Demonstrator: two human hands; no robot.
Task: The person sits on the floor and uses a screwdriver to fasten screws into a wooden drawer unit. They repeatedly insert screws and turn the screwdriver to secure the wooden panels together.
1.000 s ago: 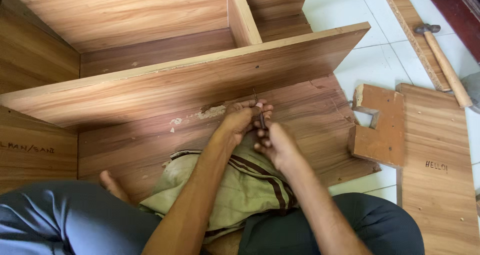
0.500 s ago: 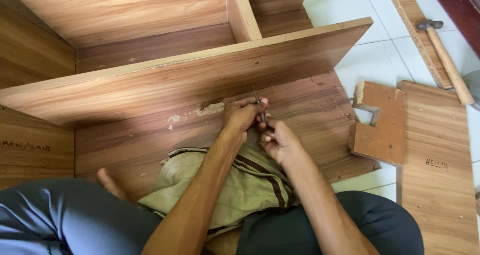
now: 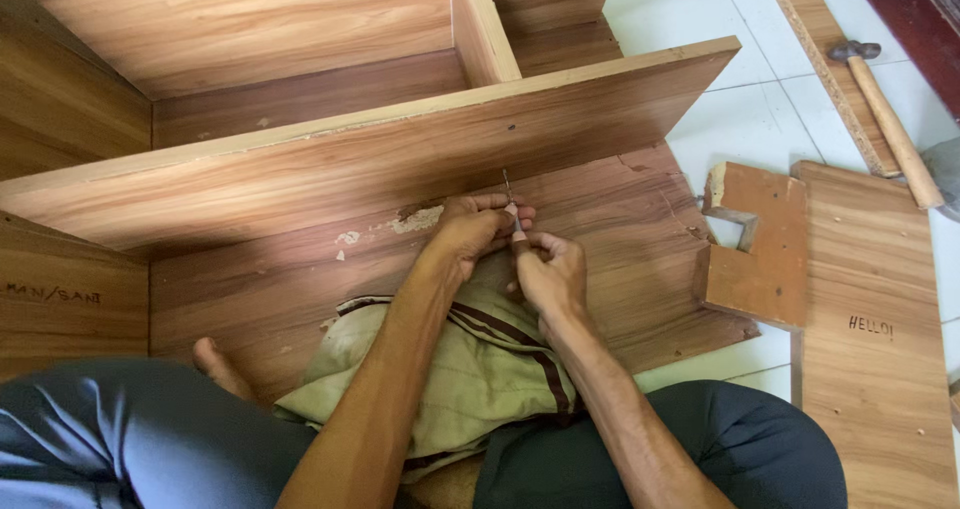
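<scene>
Both hands, left hand [image 3: 470, 231] and right hand [image 3: 548, 269], pinched shut round thin metal bit [image 3: 510, 194], now raised clear against upright board [image 3: 400, 169]; barely shifted otherwise.

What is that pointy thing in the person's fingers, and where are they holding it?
A thin metal bit, maybe a drill bit or screw. Both the left hand and right hand pinch its lower end; its tip pointing up toward the wooden shelf board.

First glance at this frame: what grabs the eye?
Centre frame, the left hand and right hand meet, pinching a thin metal bit against the upright wood-grain panel. A striped cloth lies across the lap below; a hammer rests on the tiles at top right.
</scene>
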